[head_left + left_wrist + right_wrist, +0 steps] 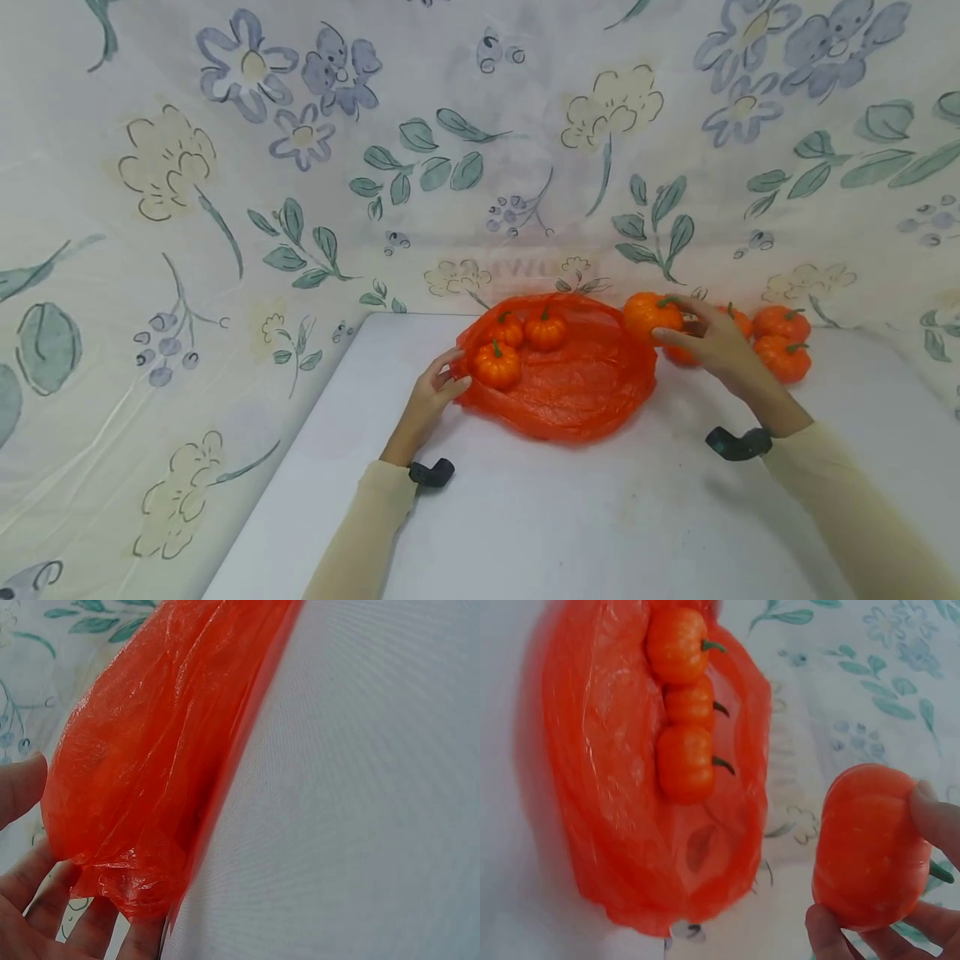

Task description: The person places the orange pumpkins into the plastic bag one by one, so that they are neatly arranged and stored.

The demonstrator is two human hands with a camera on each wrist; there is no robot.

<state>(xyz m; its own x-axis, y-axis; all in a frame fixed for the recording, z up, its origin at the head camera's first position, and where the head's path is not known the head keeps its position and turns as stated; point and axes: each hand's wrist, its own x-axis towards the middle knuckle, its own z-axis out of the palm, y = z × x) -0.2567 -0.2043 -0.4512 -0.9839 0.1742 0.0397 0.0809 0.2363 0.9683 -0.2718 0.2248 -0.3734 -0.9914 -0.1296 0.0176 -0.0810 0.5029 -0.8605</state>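
Note:
A red plastic bag [577, 392] lies with its mouth spread wide on the white table. Inside it, toward the left end, sit three small orange pumpkins [497, 365] with green stems. My left hand [430, 398] touches the bag's left end; in the left wrist view its fingers [94, 926] lie against the crumpled plastic and the thumb stands apart. My right hand [718, 342] grips another small pumpkin [871, 847] between thumb and fingers, raised at the bag's right rim, its stem pointing toward the palm.
Several more orange pumpkins [782, 358] stand in a group at the right back of the table [585, 517], partly hidden behind my right hand. A flower-printed cloth [450, 208] hangs behind the table and along its left side.

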